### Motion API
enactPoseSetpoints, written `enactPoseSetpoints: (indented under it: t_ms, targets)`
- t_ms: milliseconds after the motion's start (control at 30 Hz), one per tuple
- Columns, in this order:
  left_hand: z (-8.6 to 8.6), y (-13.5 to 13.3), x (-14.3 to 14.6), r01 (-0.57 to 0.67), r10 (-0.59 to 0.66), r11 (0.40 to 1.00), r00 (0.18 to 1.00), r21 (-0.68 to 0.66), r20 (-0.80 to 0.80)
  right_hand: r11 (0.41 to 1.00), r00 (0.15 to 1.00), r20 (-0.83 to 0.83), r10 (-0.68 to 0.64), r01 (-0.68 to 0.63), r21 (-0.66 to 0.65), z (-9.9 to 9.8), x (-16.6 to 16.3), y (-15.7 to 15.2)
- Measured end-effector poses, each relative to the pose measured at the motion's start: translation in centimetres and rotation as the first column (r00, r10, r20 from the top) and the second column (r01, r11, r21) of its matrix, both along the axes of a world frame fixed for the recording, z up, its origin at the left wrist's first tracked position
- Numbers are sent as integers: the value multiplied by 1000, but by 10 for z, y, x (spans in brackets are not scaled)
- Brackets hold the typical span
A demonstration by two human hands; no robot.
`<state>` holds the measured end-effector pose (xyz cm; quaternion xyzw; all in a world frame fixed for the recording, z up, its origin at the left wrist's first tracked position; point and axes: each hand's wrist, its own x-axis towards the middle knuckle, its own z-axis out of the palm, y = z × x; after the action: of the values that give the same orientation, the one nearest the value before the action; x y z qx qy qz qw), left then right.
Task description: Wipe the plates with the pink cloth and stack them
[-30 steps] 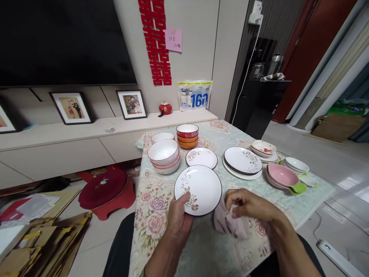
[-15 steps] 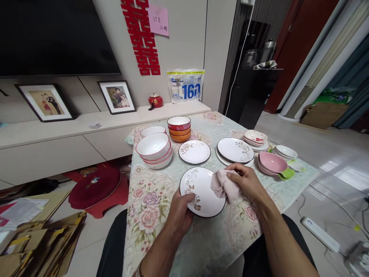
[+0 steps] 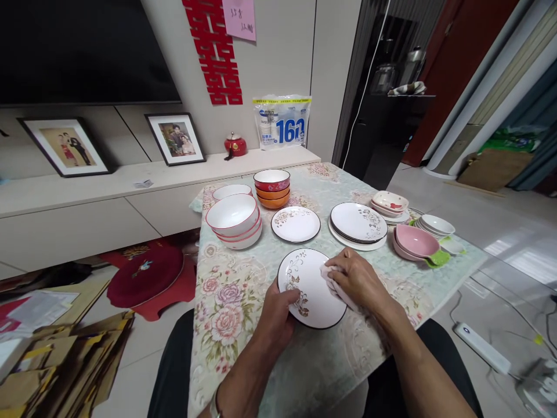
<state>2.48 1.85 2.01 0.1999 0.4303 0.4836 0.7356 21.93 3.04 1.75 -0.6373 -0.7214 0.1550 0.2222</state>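
Observation:
A white plate with a dark rim and brown flower pattern (image 3: 311, 296) is tilted above the near part of the table. My left hand (image 3: 278, 313) grips its left edge, thumb on the upper face and the other fingers underneath. Bunched in my right hand (image 3: 359, 278) is a pale pink cloth (image 3: 343, 293), pressed against the plate's right side. Just beyond lies a matching plate (image 3: 296, 224) on the tablecloth. To its right is a stack of similar larger plates (image 3: 358, 222).
White bowls with red rims (image 3: 232, 215) are stacked at the left, beside a stack of red and orange bowls (image 3: 272, 188). Pink bowls (image 3: 416, 241) and small white dishes (image 3: 436, 225) stand near the right edge. A red stool (image 3: 148, 273) is on the floor at left.
My right hand has closed in over the plate, with the cloth now more hidden beneath the fingers. The plate and left hand appear slightly farther right as the view shifts.

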Motion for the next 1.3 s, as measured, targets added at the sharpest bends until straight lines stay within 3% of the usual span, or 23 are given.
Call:
enactPoseSetpoints:
  t_ms: [100,300,400,500,567,600,667,767,833,900,1000,1067,1133,1200,1300]
  targets:
    - [-1,0,-1,7,-7,1000,1000,-3,3,997,993,107,-49,43,60,4,-15,-1]
    - [0,0,-1,16,-16,1000,1000,9,3,983,986,117,117,-98,-158,23,-6,-11]
    - [2,-1,1,5,-5,1000,1000,11,-4,987,992,121,31,-12,-157,23,-4,-11]
    - [1,-1,2,-2,2,1000,1000,-4,-2,987,970,199,-142,154,-42,14,-18,-6]
    - [-1,0,1,-4,4,1000,1000,-12,1,984,955,237,-178,176,27,8,-33,-3]
    - [-2,0,1,-6,6,1000,1000,-15,3,990,966,217,-140,134,41,6,-41,-3]
    - [-5,1,0,-11,11,1000,1000,-22,15,997,995,86,60,-63,37,6,-53,-7]
    - [-9,2,0,-17,18,1000,999,-17,46,920,907,-162,390,-389,35,8,-57,-15]
    - [-10,2,0,-27,27,1000,998,-4,63,888,863,-229,450,-460,11,9,-51,-16]
    - [-10,2,0,-33,32,999,998,6,57,930,909,-219,354,-367,-21,7,-39,-12]
    - [-8,1,1,-14,13,1000,999,17,29,999,996,-85,41,-40,10,2,-25,1]
    - [-7,1,1,2,-3,1000,1000,26,31,990,990,54,-132,129,59,-1,-26,9]
    - [-7,1,1,10,-11,1000,999,29,40,974,960,175,-217,201,101,-2,-35,13]
    - [-8,2,2,6,-7,1000,999,29,45,979,961,201,-190,170,109,-1,-48,12]
    - [-11,3,1,1,-5,999,997,45,79,995,996,45,73,-76,65,4,-62,5]
